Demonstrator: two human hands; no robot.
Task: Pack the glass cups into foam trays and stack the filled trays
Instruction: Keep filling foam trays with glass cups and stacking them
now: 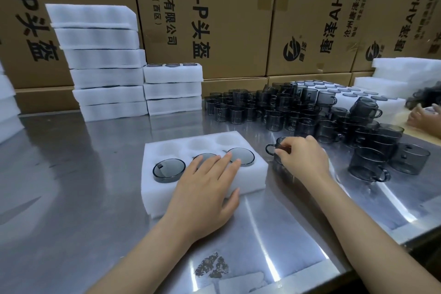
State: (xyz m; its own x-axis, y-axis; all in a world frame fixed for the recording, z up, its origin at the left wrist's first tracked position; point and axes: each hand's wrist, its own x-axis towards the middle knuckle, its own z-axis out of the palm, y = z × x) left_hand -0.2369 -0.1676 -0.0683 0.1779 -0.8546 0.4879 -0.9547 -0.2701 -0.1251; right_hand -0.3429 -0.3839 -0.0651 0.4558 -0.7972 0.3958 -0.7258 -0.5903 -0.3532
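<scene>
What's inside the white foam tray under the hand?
The foam tray holds three dark glass cups in its near row; the left hand partly covers the middle one. The three far holes look empty.

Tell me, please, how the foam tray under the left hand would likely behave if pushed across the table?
The foam tray looks light, so it would probably slide easily on the smooth metal table. Three cups sit in its near row, so that side is likely heavier. The left hand lying flat on it likely steadies it.
</scene>
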